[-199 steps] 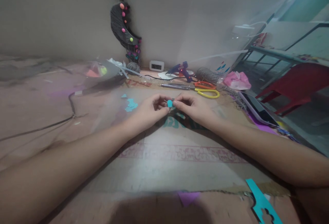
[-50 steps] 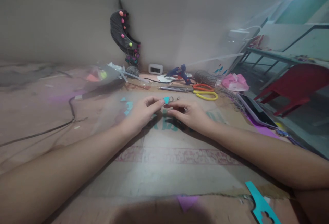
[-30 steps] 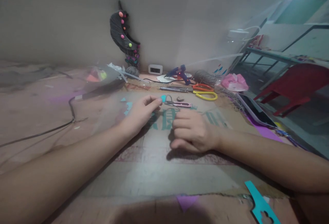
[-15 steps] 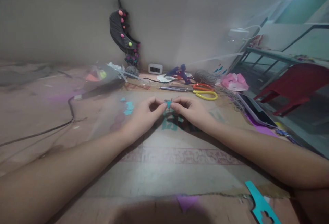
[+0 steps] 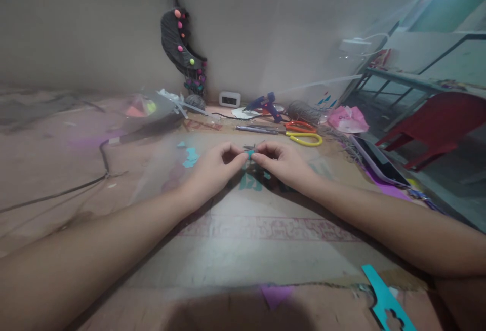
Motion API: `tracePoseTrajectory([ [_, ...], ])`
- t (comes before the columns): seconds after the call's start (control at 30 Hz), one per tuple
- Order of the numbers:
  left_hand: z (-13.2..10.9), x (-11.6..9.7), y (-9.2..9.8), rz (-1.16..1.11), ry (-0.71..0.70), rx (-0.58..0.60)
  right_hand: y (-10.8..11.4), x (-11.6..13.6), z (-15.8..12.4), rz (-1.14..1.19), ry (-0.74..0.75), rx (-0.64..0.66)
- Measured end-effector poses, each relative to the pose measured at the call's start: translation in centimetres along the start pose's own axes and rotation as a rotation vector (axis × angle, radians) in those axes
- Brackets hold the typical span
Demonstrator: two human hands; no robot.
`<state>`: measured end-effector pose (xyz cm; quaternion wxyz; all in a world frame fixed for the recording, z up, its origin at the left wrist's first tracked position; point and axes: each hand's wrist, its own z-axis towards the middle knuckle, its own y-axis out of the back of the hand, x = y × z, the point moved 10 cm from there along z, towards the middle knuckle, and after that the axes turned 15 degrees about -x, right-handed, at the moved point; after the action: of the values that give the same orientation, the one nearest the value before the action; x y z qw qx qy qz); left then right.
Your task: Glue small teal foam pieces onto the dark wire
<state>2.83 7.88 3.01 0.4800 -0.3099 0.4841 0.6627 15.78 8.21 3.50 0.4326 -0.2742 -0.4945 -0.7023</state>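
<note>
Small teal piece (image 5: 250,154) pinched by both hands

In the head view, the only one given, the small teal piece is held above the cardboard sheet (image 5: 243,260) between the fingertips of the left hand (image 5: 222,166) and those of the right hand (image 5: 283,164). Thumb and forefinger are brought together on it from each side, so the grip is clamped at both ends. Whether it is being folded or merely steadied cannot be made out, since it is largely covered by the fingertips.

So small a piece is probably best held lightly by its very edges, with both pinches level and the pull shared evenly, so that it is neither creased nor torn. Steadiness should be gained if the forearms are rested on the surface.

Left of the grip, loose teal scraps (image 5: 190,158) are scattered; beyond it and slightly right, scissors (image 5: 287,132) are laid, with a glue gun (image 5: 268,102) set farther back.

As for containers, a clear bag (image 5: 140,106) is seen well to the left of and beyond the grip, with orange-pink and yellow-green contents showing through. To the right and beyond, a pink bag (image 5: 348,119) is left crumpled on the tabletop (image 5: 49,169), its inside hidden.
</note>
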Motion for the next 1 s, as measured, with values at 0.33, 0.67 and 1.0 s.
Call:
tracePoseTrajectory([
  [0.33, 0.1, 0.7, -0.6, -0.049, 0.069, 0.032, 0.5, 0.1, 0.2, -0.003, 0.063, -0.017],
  [0.67, 0.7, 2.2, 0.0, -0.184, 0.218, -0.063, 3.6, -0.4, 1.8, 0.153, 0.03, -0.284],
  [1.0, 1.2, 2.9, 0.4, -0.246, 0.253, -0.115, 6.7, -2.3, 5.5, 0.003, -0.004, -0.275],
])
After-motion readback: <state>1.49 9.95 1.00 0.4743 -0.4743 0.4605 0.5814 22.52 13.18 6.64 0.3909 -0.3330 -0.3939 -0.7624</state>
